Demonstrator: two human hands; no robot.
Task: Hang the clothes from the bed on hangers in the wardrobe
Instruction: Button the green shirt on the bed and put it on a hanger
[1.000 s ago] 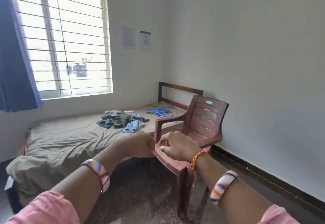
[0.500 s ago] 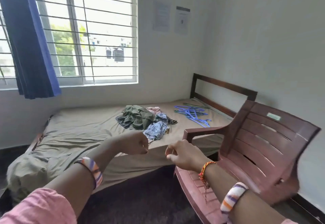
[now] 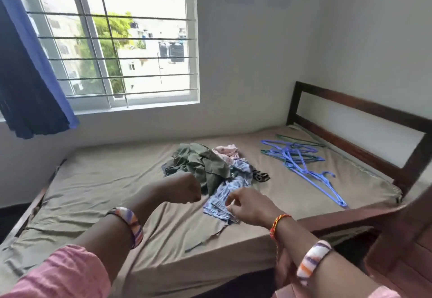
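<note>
A pile of clothes lies mid-bed: an olive green garment (image 3: 201,164), a pink one (image 3: 225,151), a blue patterned one (image 3: 233,188) and a small dark piece (image 3: 262,177). Several blue and green hangers (image 3: 301,159) lie spread toward the headboard. My left hand (image 3: 184,189) is curled into a fist in front of the green garment and holds nothing. My right hand (image 3: 251,206) hovers over the near end of the blue garment, fingers loosely bent; I see no grip on the cloth. The wardrobe is out of view.
The bed (image 3: 105,181) has a tan sheet and a dark wooden headboard (image 3: 364,110) at the right. A brown plastic chair (image 3: 402,239) stands close at my right, against the bed's corner. A barred window (image 3: 121,40) and blue curtain (image 3: 28,75) are behind the bed.
The view has swung left and closer to the bed, and the chair has slid to the right edge. Both hands have moved forward over the clothes, and my right hand's fingers have loosened.
</note>
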